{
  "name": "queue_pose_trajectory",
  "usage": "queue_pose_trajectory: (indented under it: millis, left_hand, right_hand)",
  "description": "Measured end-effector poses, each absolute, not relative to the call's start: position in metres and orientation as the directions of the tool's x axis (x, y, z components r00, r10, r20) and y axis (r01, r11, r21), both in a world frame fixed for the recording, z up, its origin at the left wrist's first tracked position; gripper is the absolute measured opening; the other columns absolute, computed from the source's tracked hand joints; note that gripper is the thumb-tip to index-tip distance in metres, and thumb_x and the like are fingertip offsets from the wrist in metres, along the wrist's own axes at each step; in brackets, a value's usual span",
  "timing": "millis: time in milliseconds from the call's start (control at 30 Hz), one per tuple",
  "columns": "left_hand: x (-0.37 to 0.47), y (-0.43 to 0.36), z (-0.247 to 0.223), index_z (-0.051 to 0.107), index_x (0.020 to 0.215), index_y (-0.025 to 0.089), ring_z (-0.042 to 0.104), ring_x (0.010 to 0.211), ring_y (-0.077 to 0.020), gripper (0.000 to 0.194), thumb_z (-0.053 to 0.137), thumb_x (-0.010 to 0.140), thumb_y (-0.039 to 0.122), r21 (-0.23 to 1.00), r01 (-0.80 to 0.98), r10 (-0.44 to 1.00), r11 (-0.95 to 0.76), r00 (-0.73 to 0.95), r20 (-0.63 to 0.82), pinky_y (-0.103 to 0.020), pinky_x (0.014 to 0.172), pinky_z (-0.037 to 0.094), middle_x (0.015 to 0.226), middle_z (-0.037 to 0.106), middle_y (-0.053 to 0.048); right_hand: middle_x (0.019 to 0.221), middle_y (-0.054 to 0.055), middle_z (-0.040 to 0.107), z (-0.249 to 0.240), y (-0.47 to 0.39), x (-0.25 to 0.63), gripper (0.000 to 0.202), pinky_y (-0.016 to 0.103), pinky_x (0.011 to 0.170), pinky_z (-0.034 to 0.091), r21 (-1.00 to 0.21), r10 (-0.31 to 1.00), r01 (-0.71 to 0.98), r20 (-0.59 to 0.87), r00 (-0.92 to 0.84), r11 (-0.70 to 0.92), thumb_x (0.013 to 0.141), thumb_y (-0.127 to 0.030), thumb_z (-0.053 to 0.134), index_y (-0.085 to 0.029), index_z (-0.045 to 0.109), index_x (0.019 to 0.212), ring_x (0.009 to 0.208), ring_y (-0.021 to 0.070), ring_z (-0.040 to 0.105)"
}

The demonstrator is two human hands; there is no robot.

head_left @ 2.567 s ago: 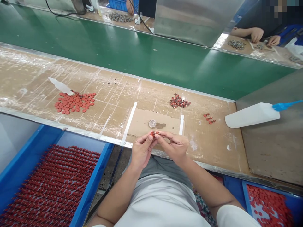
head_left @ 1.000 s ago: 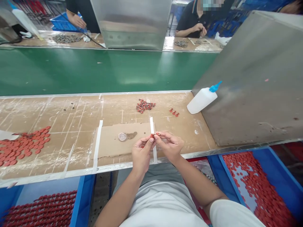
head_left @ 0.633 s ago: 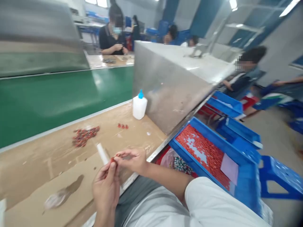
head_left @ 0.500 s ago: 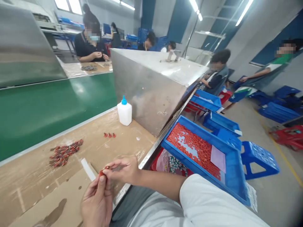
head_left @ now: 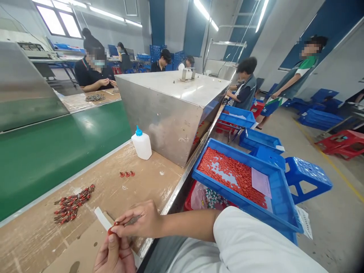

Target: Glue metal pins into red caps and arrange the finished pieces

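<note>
View has swung right since the earlier frames; both hands sit lower in frame, grip unchanged. Left hand [head_left: 115, 254] and right hand [head_left: 140, 221] are each pinched closed on one small red part [head_left: 110, 229], fingertips meeting above the near edge of the counter [head_left: 159, 178]. On the counter: heap of red parts [head_left: 71, 204], three loose red pieces [head_left: 127, 174], white bottle [head_left: 141, 144]. Blue tray [head_left: 284, 204] of red discs stands right of the counter.
</note>
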State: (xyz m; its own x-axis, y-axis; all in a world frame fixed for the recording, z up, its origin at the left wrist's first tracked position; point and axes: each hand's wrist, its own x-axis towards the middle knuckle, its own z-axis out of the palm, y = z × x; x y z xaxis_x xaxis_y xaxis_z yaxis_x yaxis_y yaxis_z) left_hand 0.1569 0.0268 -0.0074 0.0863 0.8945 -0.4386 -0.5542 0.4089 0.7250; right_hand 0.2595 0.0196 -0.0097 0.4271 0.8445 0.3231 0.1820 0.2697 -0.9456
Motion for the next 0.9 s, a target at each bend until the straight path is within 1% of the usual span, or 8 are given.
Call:
queue_pose_trajectory:
  millis: [167,267,433,533,667,800,900]
  left_hand:
    - [0.15,0.028,-0.011,0.066,0.073,0.019,0.067,0.08,-0.0061,0.017,0.08,0.066,0.026,0.749,-0.541,0.902,0.382,0.043,-0.429,-0.013,0.085,0.053,0.081,0.071,0.006]
    - [0.148,0.028,-0.012,0.065,0.072,0.019,0.066,0.083,-0.0057,0.018,0.081,0.064,0.025,0.738,-0.558,0.902,0.378,0.042,-0.43,-0.014,0.088,0.052,0.081,0.072,0.007]
    - [0.146,0.028,-0.013,0.067,0.075,0.02,0.066,0.087,-0.0055,0.018,0.08,0.065,0.026,0.748,-0.563,0.92,0.35,0.056,-0.389,-0.015,0.092,0.051,0.083,0.073,0.008]
    - [0.146,0.028,-0.013,0.067,0.076,0.019,0.067,0.089,-0.0066,0.017,0.08,0.066,0.023,0.743,-0.585,0.929,0.325,0.05,-0.367,-0.017,0.092,0.051,0.086,0.073,0.006]
    - [0.148,0.026,-0.012,0.067,0.08,0.016,0.067,0.093,-0.0092,0.018,0.079,0.068,0.022,0.747,-0.606,0.941,0.271,0.002,-0.34,-0.019,0.092,0.052,0.088,0.073,0.002]
    - [0.148,0.024,-0.008,0.068,0.081,0.015,0.067,0.094,-0.0094,0.014,0.076,0.071,0.019,0.731,-0.625,0.935,0.274,-0.004,-0.354,-0.02,0.091,0.052,0.09,0.074,0.0]
    - [0.147,0.024,-0.006,0.068,0.082,0.016,0.067,0.092,-0.0085,0.012,0.075,0.072,0.018,0.712,-0.652,0.938,0.261,-0.001,-0.346,-0.019,0.09,0.052,0.089,0.074,0.001]
  right_hand:
    - [0.087,0.003,0.075,-0.014,0.022,0.255,0.032,0.022,0.074,0.06,-0.933,0.843,0.186,0.358,0.401,0.308,0.066,-0.035,0.077,-0.018,0.074,0.093,0.074,0.0163,0.072]
    - [0.085,0.003,0.075,-0.013,0.024,0.255,0.035,0.021,0.074,0.059,-0.937,0.851,0.192,0.345,0.396,0.29,0.063,-0.036,0.079,-0.017,0.075,0.092,0.073,0.0162,0.072]
    - [0.086,0.005,0.075,-0.01,0.026,0.254,0.036,0.022,0.075,0.059,-0.952,0.873,0.123,0.307,0.379,0.281,0.065,-0.037,0.077,-0.014,0.075,0.094,0.074,0.0161,0.072]
    - [0.088,0.006,0.075,-0.009,0.023,0.252,0.037,0.024,0.078,0.059,-0.967,0.89,0.046,0.248,0.382,0.25,0.066,-0.038,0.077,-0.014,0.074,0.094,0.078,0.0175,0.072]
    - [0.091,0.005,0.075,-0.008,0.018,0.248,0.036,0.027,0.083,0.058,-0.983,0.907,-0.064,0.136,0.398,0.175,0.067,-0.04,0.076,-0.017,0.073,0.095,0.084,0.0186,0.072]
    - [0.094,0.007,0.075,-0.007,0.018,0.243,0.039,0.03,0.081,0.058,-0.979,0.916,-0.147,0.071,0.395,0.139,0.066,-0.042,0.076,-0.016,0.073,0.095,0.084,0.0199,0.072]
    - [0.094,0.008,0.075,-0.004,0.019,0.241,0.038,0.032,0.083,0.058,-0.974,0.928,-0.189,0.048,0.37,0.126,0.067,-0.04,0.077,-0.016,0.072,0.096,0.085,0.0205,0.072]
